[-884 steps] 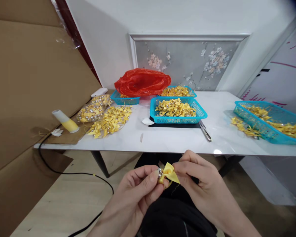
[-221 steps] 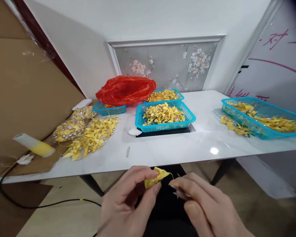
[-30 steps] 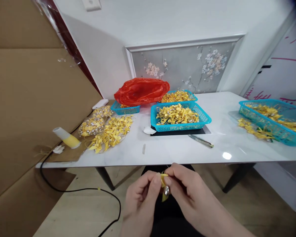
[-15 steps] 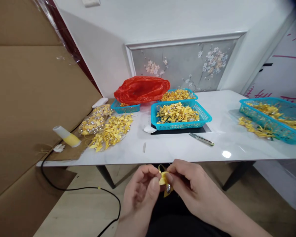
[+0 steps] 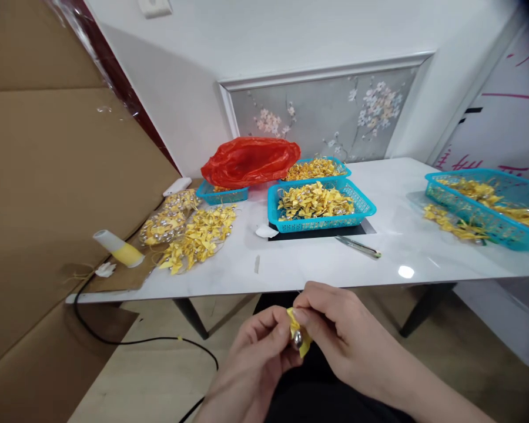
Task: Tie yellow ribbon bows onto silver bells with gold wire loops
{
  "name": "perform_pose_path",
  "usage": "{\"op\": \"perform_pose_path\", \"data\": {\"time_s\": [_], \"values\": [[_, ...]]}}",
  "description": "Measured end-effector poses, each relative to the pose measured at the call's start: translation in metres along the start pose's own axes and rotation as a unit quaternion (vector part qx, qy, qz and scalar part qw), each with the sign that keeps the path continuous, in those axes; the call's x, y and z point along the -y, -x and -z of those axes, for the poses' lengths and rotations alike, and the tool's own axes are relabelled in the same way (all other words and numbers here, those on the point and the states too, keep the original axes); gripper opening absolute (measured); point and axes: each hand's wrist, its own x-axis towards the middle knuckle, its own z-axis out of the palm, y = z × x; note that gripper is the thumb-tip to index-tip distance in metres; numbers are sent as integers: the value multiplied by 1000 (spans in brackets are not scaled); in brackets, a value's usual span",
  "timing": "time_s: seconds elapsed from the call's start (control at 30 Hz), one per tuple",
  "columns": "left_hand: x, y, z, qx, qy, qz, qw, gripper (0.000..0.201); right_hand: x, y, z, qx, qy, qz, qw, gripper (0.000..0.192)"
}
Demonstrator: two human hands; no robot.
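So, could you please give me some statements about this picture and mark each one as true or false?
1. Both hands, the left hand and the right hand, pinch one small yellow bow with a silver bell. True.
2. The hands work above the white table. False: they are below its near edge, over the lap.
3. The red plastic bag lies on the floor. False: it sits at the back of the table, over a blue basket.
4. The middle blue basket holds yellow bows. True.
5. The scissors are in the right hand. False: they lie on the table in front of the middle basket.
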Motion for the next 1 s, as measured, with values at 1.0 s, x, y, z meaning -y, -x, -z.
{"op": "perform_pose_path", "data": {"time_s": [1.0], "values": [[-25, -13, 20, -79, -69, -91, 990, 30, -7, -49, -8, 68, -2, 15, 998, 23]]}}
